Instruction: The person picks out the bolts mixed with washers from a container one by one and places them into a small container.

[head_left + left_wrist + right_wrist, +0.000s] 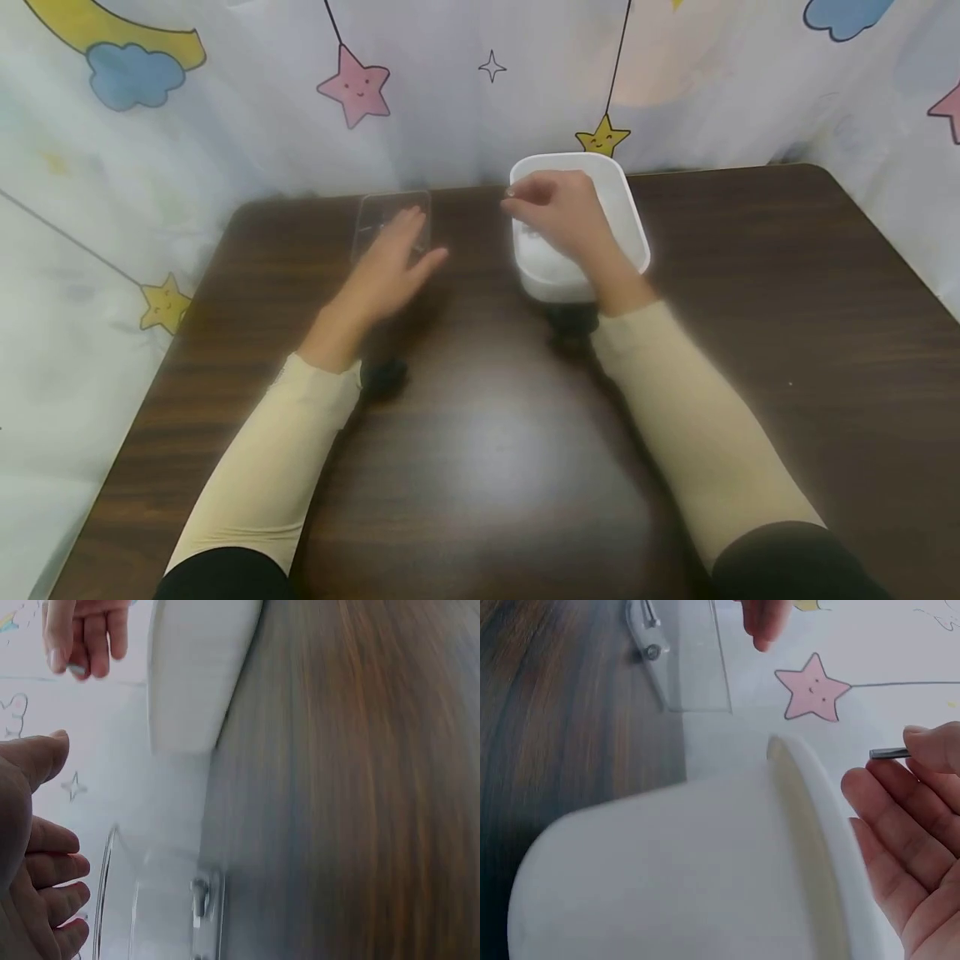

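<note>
White plastic formed the tub [555,283], which stood near the back edge of the dark wood counter [487,467]. The right hand [566,212] was above the tub's left side, its thumb and forefinger pinching a small metal piece [888,753] while the other fingers bent loosely. To the left stood a clear box [697,675] with metal bits [200,898] inside. The left hand [388,265] hovered above that box, fingers side by side, thumb spread wide. 2 cream sleeves [273,450] covered the forearms; a star-printed curtain [442,117] hung behind.

Shiny metal piece [889,754]; wood-grained tabletop [480,467]
</note>
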A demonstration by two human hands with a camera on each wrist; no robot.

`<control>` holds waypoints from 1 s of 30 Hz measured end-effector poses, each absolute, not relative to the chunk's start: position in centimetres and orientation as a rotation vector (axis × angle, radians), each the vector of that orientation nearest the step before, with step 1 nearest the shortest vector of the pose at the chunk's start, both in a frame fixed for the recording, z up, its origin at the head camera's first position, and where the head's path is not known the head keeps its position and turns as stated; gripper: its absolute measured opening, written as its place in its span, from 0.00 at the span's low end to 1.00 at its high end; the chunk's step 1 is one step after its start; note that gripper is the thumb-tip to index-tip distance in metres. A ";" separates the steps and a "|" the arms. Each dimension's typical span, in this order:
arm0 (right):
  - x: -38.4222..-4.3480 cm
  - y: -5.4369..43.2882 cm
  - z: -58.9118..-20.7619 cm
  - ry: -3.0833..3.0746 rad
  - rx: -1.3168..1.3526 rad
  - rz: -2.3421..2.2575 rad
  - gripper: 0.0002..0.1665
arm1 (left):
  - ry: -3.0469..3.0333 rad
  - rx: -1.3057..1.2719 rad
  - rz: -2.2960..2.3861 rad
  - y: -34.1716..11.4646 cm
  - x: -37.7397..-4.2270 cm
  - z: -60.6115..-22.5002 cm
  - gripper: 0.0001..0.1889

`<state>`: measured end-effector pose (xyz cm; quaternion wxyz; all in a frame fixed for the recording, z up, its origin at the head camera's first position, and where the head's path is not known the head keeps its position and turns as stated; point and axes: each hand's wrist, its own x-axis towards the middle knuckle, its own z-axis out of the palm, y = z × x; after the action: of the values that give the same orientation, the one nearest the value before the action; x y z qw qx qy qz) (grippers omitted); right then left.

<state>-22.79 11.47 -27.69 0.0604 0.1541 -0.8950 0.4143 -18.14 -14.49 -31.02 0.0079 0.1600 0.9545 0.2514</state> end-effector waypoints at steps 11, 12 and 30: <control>-22.4 8.7 -27.5 -2.611 0.554 1.330 0.17 | 3.024 0.444 0.774 -18.2 -18.2 -31.6 0.42; -22.4 8.5 -27.5 -2.606 0.561 1.334 0.17 | 3.019 0.426 0.776 -18.5 -18.2 -31.6 0.42; -22.8 3.4 -28.7 -2.649 0.690 1.276 0.12 | 2.878 0.196 0.756 -21.3 -18.7 -32.1 0.49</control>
<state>-22.75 3.45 -28.73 0.0605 0.2280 -0.8755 0.4217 -18.69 -21.29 -32.10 0.0798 0.0655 0.9620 0.2528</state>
